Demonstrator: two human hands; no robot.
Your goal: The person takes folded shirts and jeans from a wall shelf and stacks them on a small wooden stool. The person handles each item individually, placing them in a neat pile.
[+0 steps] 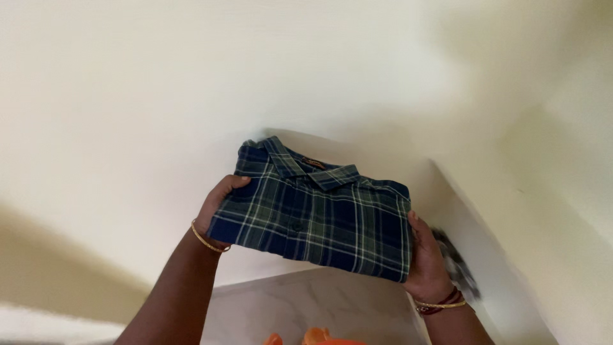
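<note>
While both hands grip, left hand (217,211), right hand (426,265), folded plaid shirt (316,214) between

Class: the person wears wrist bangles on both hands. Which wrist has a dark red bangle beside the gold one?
The right wrist; the left wrist shows only a gold bangle.

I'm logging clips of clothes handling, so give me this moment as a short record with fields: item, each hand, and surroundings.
item: folded blue and green plaid cotton shirt, collar up, held in the air
left hand: left hand grips the shirt's left edge, thumb on top
right hand: right hand holds the shirt's right edge
wrists: thin gold bangles
surroundings: cream wall; pale marbled shelf surface below; orange object at bottom edge
</note>
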